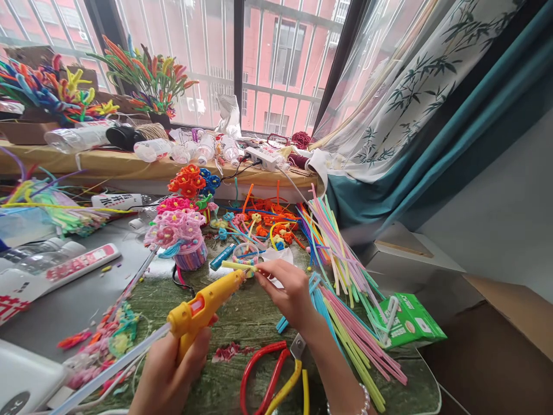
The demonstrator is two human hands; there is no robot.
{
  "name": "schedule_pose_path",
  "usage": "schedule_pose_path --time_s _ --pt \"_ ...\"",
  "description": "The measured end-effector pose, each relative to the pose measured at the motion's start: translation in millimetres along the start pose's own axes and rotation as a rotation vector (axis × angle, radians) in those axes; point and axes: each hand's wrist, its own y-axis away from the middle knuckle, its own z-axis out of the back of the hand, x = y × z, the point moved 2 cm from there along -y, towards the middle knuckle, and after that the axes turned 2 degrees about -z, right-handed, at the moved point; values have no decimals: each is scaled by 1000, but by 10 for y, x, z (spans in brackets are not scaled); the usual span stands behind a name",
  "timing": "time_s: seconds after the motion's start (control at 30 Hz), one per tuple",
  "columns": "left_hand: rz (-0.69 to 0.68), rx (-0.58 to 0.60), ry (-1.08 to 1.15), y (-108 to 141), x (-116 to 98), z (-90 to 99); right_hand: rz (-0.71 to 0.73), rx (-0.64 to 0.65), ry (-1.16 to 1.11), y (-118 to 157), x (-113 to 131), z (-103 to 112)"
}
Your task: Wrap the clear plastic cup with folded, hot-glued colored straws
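Observation:
My left hand (pixel 173 366) is wrapped around the handle of a yellow hot glue gun (pixel 213 298). A long translucent glue stick (pixel 116 368) sticks out of its back end. In my right hand (pixel 290 291), thumb and fingers pinch a short pale-yellow pipe cleaner (pixel 233 266). The gun's nozzle is right at this piece, near my right fingertips; whether they touch I cannot tell. Just behind lie a blue tube (pixel 222 257) and a small clear round container (pixel 246 252). Scissors (pixel 297 347) with red and yellow handles lie below my right wrist.
Bundles of pipe cleaners (pixel 354 340) and a green packet (pixel 412 320) lie at the right. A pink flower pot (pixel 190 253) stands left of centre, with scraps (pixel 99 351) nearer me. Bottles (pixel 206 150) and a power strip (pixel 261 158) line the windowsill. A cardboard box (pixel 496 323) is at far right.

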Motion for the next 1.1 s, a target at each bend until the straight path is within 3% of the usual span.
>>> schedule_pose_path --time_s 0.67,1.1 --pt "75 -33 85 -6 -61 25 0 -16 7 -9 0 13" --pt "31 -52 32 -8 -69 49 -27 0 -3 -1 -16 12"
